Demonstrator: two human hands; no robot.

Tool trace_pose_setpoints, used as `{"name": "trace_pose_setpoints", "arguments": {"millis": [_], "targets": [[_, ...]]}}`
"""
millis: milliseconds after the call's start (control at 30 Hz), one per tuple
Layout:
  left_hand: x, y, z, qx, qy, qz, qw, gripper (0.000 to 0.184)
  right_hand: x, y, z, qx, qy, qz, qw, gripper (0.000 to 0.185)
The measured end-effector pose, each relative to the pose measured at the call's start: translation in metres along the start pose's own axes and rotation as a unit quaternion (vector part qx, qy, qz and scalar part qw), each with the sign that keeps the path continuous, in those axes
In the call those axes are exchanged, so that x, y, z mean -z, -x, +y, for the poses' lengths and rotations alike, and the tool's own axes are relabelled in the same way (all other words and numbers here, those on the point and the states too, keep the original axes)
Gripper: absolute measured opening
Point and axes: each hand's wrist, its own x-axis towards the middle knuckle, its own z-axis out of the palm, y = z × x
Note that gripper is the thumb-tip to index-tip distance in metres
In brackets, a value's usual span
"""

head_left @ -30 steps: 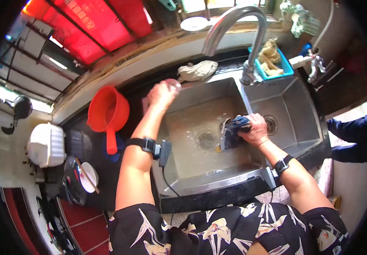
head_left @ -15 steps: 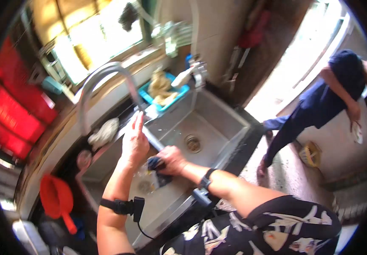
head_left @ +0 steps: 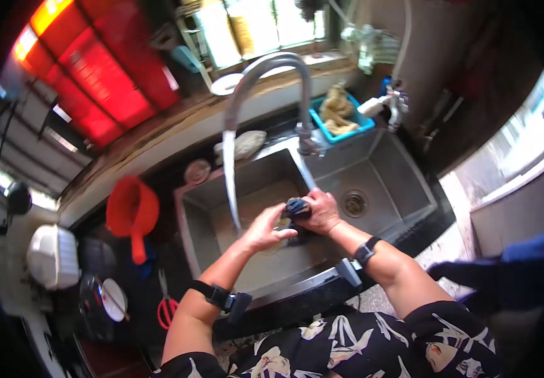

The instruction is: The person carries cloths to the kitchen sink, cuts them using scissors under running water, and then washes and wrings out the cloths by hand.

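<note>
My right hand is closed around a dark bundled cloth, held above the divider side of the left sink basin. My left hand is open just left of the cloth, thumb apart, its fingertips close to it; whether they touch I cannot tell. A stream of water runs from the curved grey faucet into that basin, left of my left hand.
The right basin has a drain. Behind it stands a blue basket with a yellowish cloth. A red dipper, red-handled scissors and a white bowl lie on the left counter. A person's dark clothing shows at right.
My left hand has come down from the faucet base to beside the cloth. Water now pours from the spout. The view has swung left, and the person at right is mostly out of it.
</note>
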Motion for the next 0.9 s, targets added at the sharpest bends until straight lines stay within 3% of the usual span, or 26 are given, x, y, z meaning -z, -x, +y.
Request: {"name": "trace_pose_setpoints", "arguments": {"millis": [33, 133, 167, 367, 433, 467, 500, 567, 633, 700, 767, 867, 900], "targets": [[0.003, 0.013, 0.007, 0.056, 0.153, -0.039, 0.986, 0.075, -0.001, -0.003, -0.009, -0.024, -0.011, -0.031, 0.999, 0.034], [0.003, 0.036, 0.004, -0.049, -0.050, 0.220, 0.973, 0.058, -0.007, -0.017, -0.040, 0.121, -0.095, -0.060, 0.986, 0.033], [0.012, 0.044, 0.018, -0.021, 0.004, 0.264, 0.964, 0.057, -0.010, -0.020, -0.051, 0.172, -0.111, -0.077, 0.976, 0.033], [0.051, 0.091, 0.038, 0.037, -0.066, 0.319, 0.945, 0.033, -0.013, -0.045, -0.099, 0.246, -0.166, -0.176, 0.939, 0.050], [0.060, 0.109, 0.036, 0.048, -0.053, 0.351, 0.934, 0.034, -0.012, -0.060, -0.096, 0.190, -0.226, -0.317, 0.901, 0.040], [0.064, 0.119, 0.035, 0.078, -0.041, 0.354, 0.931, 0.033, -0.026, -0.065, -0.094, 0.202, -0.277, -0.281, 0.896, 0.028], [0.068, 0.128, 0.036, 0.072, -0.053, 0.373, 0.923, 0.034, -0.035, -0.071, -0.086, 0.183, -0.286, -0.310, 0.888, 0.021], [0.073, 0.147, 0.036, 0.086, -0.049, 0.394, 0.914, 0.035, -0.047, -0.082, -0.084, 0.048, -0.284, -0.351, 0.891, 0.018], [0.076, 0.164, 0.039, 0.105, -0.069, 0.401, 0.908, 0.035, -0.067, -0.093, -0.079, -0.022, -0.304, -0.359, 0.882, 0.018], [0.077, 0.181, 0.043, 0.119, -0.099, 0.397, 0.905, 0.035, -0.090, -0.099, -0.071, -0.062, -0.254, -0.375, 0.889, 0.015], [0.076, 0.194, 0.046, 0.136, -0.092, 0.403, 0.900, 0.035, -0.108, -0.101, -0.067, 0.155, -0.045, -0.336, 0.928, 0.024], [0.073, 0.206, 0.046, 0.148, -0.078, 0.417, 0.893, 0.035, -0.115, -0.095, -0.073, 0.150, 0.010, -0.364, 0.919, 0.036], [0.072, 0.208, 0.044, 0.143, -0.074, 0.418, 0.894, 0.035, -0.115, -0.096, -0.077, 0.163, 0.087, -0.412, 0.892, 0.044]]}}
